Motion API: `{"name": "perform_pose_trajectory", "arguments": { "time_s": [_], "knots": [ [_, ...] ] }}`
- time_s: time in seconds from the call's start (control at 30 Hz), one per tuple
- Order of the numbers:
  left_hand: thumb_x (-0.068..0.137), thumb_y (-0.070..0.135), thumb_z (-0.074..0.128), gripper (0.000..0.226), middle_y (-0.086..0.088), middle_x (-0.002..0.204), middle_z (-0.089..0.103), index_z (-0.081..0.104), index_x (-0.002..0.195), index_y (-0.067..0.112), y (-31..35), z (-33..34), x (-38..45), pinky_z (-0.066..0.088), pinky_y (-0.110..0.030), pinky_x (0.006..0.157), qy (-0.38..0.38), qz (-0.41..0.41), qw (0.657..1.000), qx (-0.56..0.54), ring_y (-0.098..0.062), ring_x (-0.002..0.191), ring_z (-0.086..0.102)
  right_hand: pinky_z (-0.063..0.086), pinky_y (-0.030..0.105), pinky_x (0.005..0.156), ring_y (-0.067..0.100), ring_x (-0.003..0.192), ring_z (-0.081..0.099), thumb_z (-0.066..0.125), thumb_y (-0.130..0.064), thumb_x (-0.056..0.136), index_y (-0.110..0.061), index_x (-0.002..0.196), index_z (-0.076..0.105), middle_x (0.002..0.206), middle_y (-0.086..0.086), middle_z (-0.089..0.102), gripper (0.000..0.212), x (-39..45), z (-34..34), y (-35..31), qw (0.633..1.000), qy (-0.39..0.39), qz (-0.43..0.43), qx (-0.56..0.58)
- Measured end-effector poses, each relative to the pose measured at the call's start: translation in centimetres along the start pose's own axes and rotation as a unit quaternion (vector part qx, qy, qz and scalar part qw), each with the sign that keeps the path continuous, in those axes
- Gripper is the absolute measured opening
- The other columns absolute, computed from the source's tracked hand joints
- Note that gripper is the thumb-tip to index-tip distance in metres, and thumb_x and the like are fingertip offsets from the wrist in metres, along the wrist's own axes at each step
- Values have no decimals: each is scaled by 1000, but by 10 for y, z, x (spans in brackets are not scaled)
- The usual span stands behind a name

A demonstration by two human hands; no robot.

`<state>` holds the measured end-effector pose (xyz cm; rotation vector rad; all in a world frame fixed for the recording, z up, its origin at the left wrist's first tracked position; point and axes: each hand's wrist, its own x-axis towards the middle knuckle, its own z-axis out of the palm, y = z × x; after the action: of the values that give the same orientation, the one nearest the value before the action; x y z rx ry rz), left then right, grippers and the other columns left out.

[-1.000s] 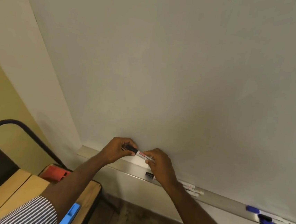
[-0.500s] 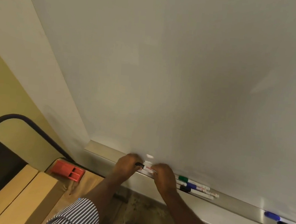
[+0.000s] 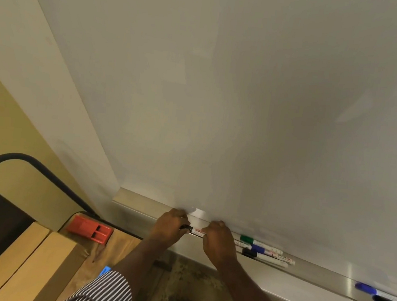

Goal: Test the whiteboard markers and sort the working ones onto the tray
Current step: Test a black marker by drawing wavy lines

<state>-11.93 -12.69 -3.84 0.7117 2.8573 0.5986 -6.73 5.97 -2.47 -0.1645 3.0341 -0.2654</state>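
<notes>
fingers (image 3: pixel 211 231) of both hands | grip marker (image 3: pixel 196 231) ends | above tray (image 3: pixel 139 204)

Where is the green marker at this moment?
In the head view, the green marker lies on the tray under the whiteboard, just right of the right hand, nearest the board in its group.

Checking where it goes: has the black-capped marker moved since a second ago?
Yes. The black-capped marker has come down from the whiteboard face to the tray.

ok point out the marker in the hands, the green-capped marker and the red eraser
held marker (image 3: pixel 197 231), head view, white labelled barrel between the hands
green-capped marker (image 3: pixel 247 239), head view, its green cap
red eraser (image 3: pixel 88 229), head view, its top face
</notes>
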Motion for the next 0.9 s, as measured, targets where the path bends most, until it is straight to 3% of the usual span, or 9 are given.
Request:
{"name": "perform_pose_trajectory", "arguments": {
  "time_s": [0.17,0.27,0.43,0.57,0.83,0.9],
  "knots": [
    [92,39,67,36,1,131,65,71,122,21,0,0,-1,42,-28,104,5,0,1000,1,-17,122,56,56,32,70,18,79,64,79,-15,72,-24,84,81,79,-4,71,15,-3,5,6,1000,11,3,-2],
    [93,41,65,36,2,131,65,69,124,23,5,-1,-1,43,-29,104,17,10,1000,-5,-17,121,58,59,34,71,19,79,67,86,-13,64,-24,85,81,83,-5,73,24,-5,2,14,998,56,-9,21],
    [93,39,61,33,1,120,70,70,119,22,33,-3,8,48,-28,94,26,57,998,-30,-19,108,64,59,36,76,20,83,69,86,-16,70,-22,91,76,89,-3,74,24,-21,-6,43,993,101,37,44],
    [92,39,58,34,3,124,69,70,120,23,63,7,18,45,-30,101,-1,90,995,-32,-18,114,62,58,37,77,22,85,69,88,-17,69,-21,93,77,92,-2,75,26,-35,-7,62,991,126,35,21],
    [91,40,37,47,-7,108,74,74,107,16,96,21,29,48,-35,88,-33,139,990,16,-28,99,66,56,35,73,20,80,67,92,-20,61,-23,82,77,84,-2,73,26,-34,5,72,995,71,55,-46],
    [92,36,40,42,-7,107,74,74,106,16,95,24,30,48,-36,87,-33,134,990,29,-28,98,65,56,35,72,22,79,67,92,-17,59,-21,80,77,82,-1,73,27,-35,9,75,994,81,49,-53]
  ]
}}
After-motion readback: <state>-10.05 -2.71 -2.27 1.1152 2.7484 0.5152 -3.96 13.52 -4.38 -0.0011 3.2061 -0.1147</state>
